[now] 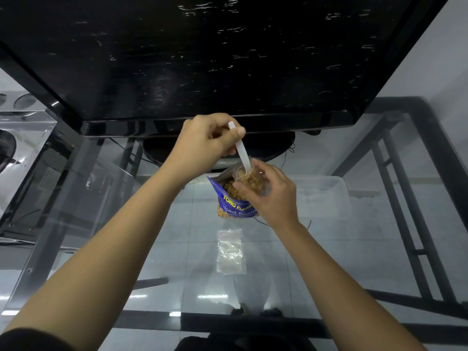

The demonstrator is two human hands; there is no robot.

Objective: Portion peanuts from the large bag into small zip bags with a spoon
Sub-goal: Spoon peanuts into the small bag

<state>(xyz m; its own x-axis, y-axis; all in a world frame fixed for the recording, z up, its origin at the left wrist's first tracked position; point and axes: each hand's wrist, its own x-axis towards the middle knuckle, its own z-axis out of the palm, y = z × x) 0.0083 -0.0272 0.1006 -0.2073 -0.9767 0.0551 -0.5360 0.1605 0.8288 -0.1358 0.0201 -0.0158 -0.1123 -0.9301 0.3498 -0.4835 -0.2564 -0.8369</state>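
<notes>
A white spoon [241, 150] is gripped by the left hand [205, 140], its bowl inside a small zip bag [253, 181] pinched by the right hand [271, 196] above the blue peanut bag [231, 203]. A spare zip bag [230, 252] is laid flat on the glass desk [316, 249].

Glass counter on a dark metal frame, tiled floor below

The clear glass counter [106, 224] shows pale glossy floor tiles [291, 269] beneath, with bright ceiling-light reflections. A large black monitor [202, 59] stands at the far edge on a rounded base. Dark frame bars [405, 198] cross at the right, beside a pale grey wall [450, 59].
</notes>
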